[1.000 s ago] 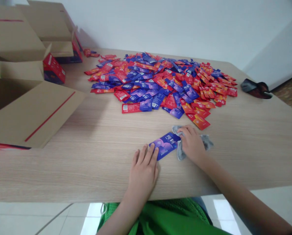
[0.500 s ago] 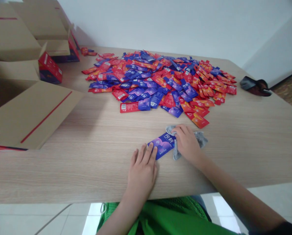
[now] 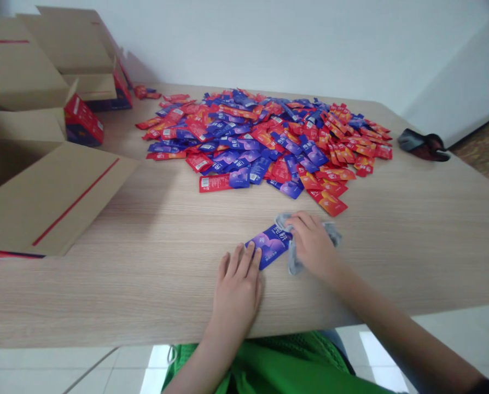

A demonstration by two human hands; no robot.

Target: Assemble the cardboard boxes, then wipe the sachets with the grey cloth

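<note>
A purple sachet lies flat on the wooden table, printed side up. My left hand rests flat, its fingertips pressing the sachet's left end. My right hand is closed on a grey cloth, which it presses on the upper right end of the sachet; the cloth hides that corner. Parts of the cloth stick out on both sides of the right hand. Beyond the hands spreads a wide pile of red and purple sachets.
Open cardboard boxes stand on the left, their flaps spread over the table. A dark, glossy curved object lies at the right edge, by the white wall. The table's front edge runs close to the green garment.
My right hand and the cloth have shifted very slightly on the sachet's right end. My left hand keeps its place on the sachet. The whole view has tilted a little.
</note>
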